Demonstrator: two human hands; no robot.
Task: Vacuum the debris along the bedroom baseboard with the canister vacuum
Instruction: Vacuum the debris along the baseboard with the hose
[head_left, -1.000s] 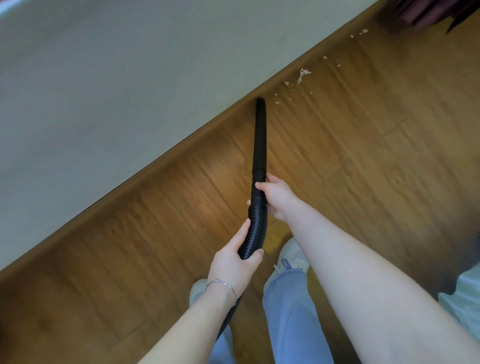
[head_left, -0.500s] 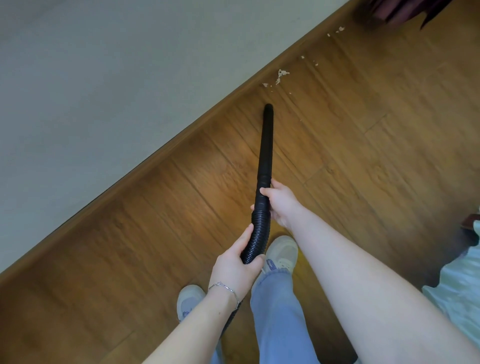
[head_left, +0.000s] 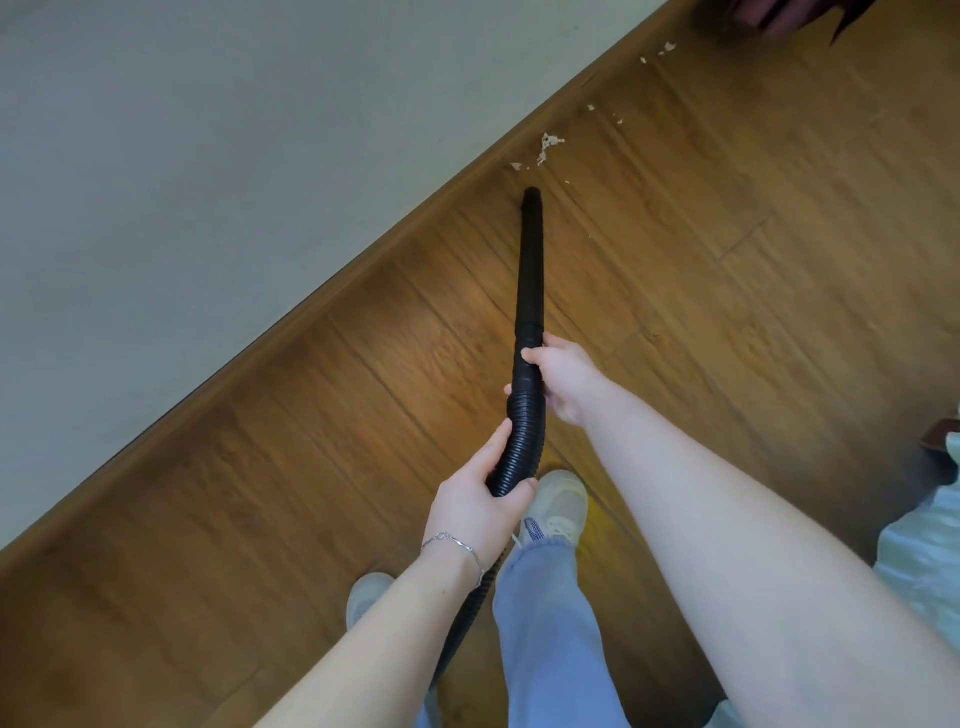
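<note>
Starting over on the left, it's just pale wall running down to the brown baseboard, which cuts diagonally across the shot, so all the crumbs have collected in the seam where it meets the wood floor.

Left hand is wrapped around the ribbed hose low down, fingers curled under it, thumb on top. My guess is that's there to take the weight and keep the hose from flopping. There's a thin bracelet on that wrist.

Right hand is closed on the same black tube higher up, right where the ribbing meets the smooth nozzle. That's the steering hand, I reckon, since it's closest to the business end.

The nozzle tip sits close to the baseboard, angled down at the floor, just short of the debris. The biggest pale clump lies just beyond it, with smaller flecks trailing up to the right along the wall. None of that stretch looks picked up yet, so pushing forward along the edge seems like the next move.

Can't see the canister itself anywhere.
</note>
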